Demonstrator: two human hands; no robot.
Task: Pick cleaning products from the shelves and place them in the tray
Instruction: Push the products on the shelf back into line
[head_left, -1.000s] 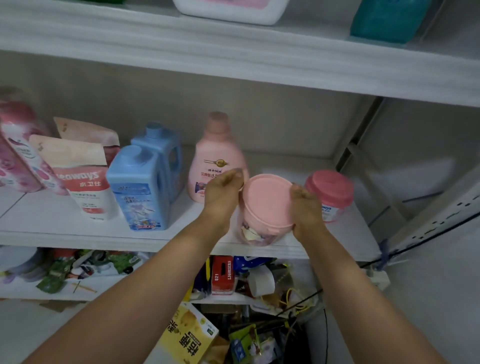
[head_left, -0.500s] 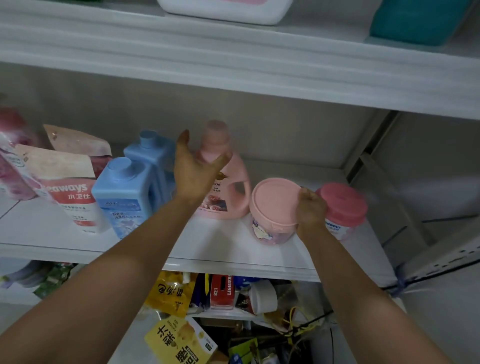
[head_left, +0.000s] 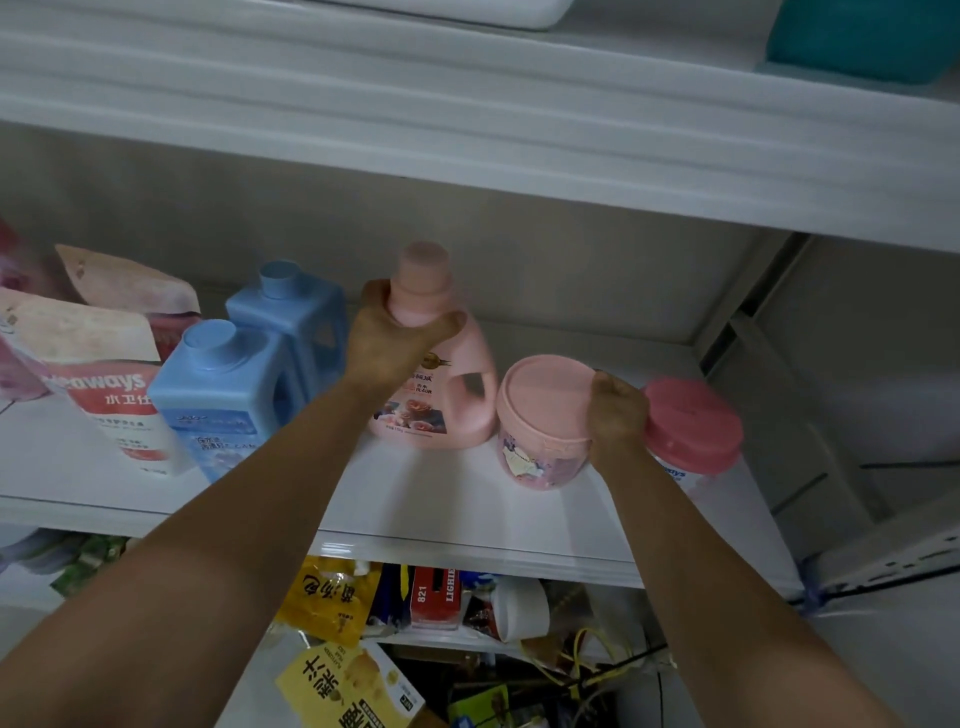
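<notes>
Left hand (head_left: 387, 345): we clamp the pink bottle (head_left: 436, 410) by its neck, presumably the slimmest hold.
Right hand (head_left: 618, 415): we grip the pink jar (head_left: 540, 410), just right of the bottle, on the shelf (head_left: 457, 525).

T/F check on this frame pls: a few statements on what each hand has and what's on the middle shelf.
1. The left hand grips the pink detergent bottle by its neck. True.
2. Two blue bottles stand to the left of that bottle. True.
3. The right hand holds a blue bottle. False: it holds the pale pink jar.
4. The pink detergent bottle's cap is off. False: the cap is on.
</notes>
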